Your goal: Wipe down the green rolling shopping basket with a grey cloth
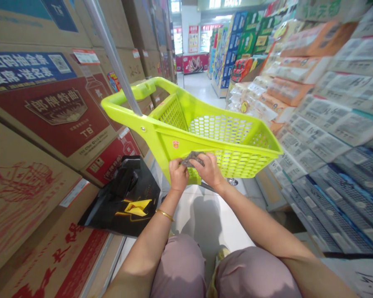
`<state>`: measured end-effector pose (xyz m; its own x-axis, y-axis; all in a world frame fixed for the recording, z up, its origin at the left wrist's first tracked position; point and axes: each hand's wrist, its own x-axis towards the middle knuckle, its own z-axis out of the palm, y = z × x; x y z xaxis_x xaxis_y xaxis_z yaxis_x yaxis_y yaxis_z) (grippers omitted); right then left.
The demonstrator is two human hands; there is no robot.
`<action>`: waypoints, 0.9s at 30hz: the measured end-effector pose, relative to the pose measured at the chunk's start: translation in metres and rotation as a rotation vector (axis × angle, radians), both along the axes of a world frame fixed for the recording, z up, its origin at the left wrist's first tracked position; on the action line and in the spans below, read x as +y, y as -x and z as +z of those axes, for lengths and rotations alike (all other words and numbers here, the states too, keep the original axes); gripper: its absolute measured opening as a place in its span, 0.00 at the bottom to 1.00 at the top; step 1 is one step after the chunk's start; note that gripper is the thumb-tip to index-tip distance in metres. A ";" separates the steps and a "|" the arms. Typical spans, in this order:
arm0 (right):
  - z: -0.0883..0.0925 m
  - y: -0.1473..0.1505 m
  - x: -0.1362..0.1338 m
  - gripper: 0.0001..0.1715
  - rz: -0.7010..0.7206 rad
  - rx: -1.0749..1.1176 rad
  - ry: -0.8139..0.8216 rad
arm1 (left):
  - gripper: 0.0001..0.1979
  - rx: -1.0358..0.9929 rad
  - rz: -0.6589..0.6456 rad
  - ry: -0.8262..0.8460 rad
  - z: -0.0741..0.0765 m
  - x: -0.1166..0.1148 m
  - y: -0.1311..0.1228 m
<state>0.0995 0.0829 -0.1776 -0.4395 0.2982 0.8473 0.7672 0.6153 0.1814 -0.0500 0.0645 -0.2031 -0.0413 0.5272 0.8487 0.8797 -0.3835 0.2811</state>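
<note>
A lime-green plastic shopping cart (161,136) stands across in front of my knees, its basket pointing right and its handle to the left. Both my hands are at the near side of the basket, holding a crumpled grey-brown cloth (192,159) between them. My left hand (178,174) is closed on the cloth's left end, with a gold bangle on that wrist. My right hand (210,170) grips the right end, fingers bent over it. The cloth is against or very close to the cart's side wall. A small orange-red sticker (175,144) sits just above my left hand.
Stacked cardboard cartons (52,107) rise on the left, with a black bag (124,203) beside them. A metal pole (113,58) crosses by the cart handle. Packaged paper goods (317,116) are piled on the right. Behind the cart, a white-floored aisle (199,85) runs back between shelves.
</note>
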 end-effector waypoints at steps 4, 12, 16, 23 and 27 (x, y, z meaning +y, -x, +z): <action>-0.025 -0.005 -0.006 0.14 -0.011 -0.103 0.045 | 0.12 0.025 -0.038 -0.006 0.002 -0.001 0.001; -0.002 -0.004 -0.010 0.14 0.009 -0.124 0.058 | 0.15 0.014 -0.016 0.015 0.005 -0.004 -0.001; 0.029 0.004 -0.005 0.15 -0.022 -0.040 -0.007 | 0.11 -0.018 -0.002 0.048 0.006 -0.004 -0.003; 0.057 0.017 0.006 0.14 0.014 0.085 -0.144 | 0.15 0.009 -0.008 0.095 0.010 -0.004 -0.002; 0.037 0.017 0.002 0.14 0.007 0.074 -0.047 | 0.14 0.038 0.012 0.122 0.014 -0.006 -0.002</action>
